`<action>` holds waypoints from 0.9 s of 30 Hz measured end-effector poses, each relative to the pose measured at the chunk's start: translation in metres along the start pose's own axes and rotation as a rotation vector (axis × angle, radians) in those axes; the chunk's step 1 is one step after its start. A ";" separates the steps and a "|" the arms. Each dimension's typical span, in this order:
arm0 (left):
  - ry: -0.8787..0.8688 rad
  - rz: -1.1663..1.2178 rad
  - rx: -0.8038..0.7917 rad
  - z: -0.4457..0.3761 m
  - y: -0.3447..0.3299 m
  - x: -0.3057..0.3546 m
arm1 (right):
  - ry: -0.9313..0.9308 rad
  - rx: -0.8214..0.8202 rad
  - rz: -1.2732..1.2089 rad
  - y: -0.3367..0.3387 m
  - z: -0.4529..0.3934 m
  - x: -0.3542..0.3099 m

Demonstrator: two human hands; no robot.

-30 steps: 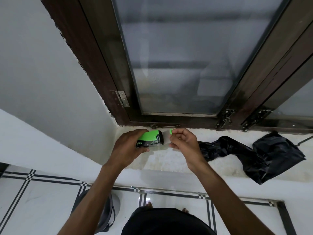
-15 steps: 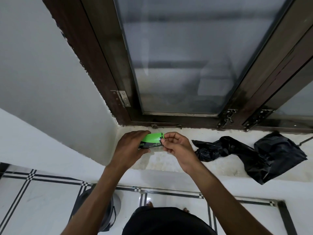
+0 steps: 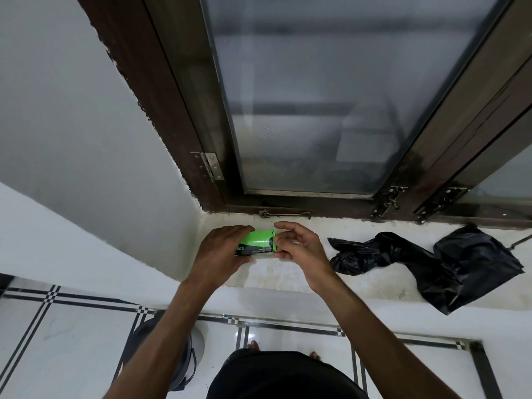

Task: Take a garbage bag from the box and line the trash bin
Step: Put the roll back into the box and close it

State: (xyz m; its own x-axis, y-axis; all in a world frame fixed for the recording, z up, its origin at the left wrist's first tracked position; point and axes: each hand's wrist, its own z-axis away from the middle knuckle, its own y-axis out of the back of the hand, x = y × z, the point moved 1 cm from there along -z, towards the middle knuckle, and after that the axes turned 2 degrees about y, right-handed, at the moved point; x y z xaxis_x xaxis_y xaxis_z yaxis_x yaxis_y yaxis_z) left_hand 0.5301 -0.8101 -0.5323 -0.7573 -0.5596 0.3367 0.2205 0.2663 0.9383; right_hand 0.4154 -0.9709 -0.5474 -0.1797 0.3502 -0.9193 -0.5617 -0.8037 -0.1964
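Frosted glass window at 12 o'clock, dark wood frame, hinge at 10, latches at 2. White sill centre. Grey wall at 9. White floor tiles, black stripes, at 7. Dim light.

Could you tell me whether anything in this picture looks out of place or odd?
One thing: a black garbage bag lies crumpled and loose on the sill, right of the hands, not in the bin on the floor below. The left hand grips the green box; nothing looks spilled or broken.
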 end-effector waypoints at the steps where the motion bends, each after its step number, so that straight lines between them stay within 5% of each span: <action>1: -0.003 -0.004 -0.005 0.000 -0.001 -0.001 | 0.014 -0.010 0.031 0.000 0.000 0.000; 27: -0.023 -0.012 -0.022 -0.001 -0.006 -0.008 | -0.005 -0.090 0.043 0.009 -0.012 0.004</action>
State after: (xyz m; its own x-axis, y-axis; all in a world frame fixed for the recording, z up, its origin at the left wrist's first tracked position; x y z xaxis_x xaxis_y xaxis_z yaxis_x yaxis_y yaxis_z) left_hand 0.5357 -0.8084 -0.5402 -0.7739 -0.5441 0.3240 0.2247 0.2425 0.9438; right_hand 0.4195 -0.9827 -0.5566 -0.2057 0.3168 -0.9259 -0.4785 -0.8579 -0.1872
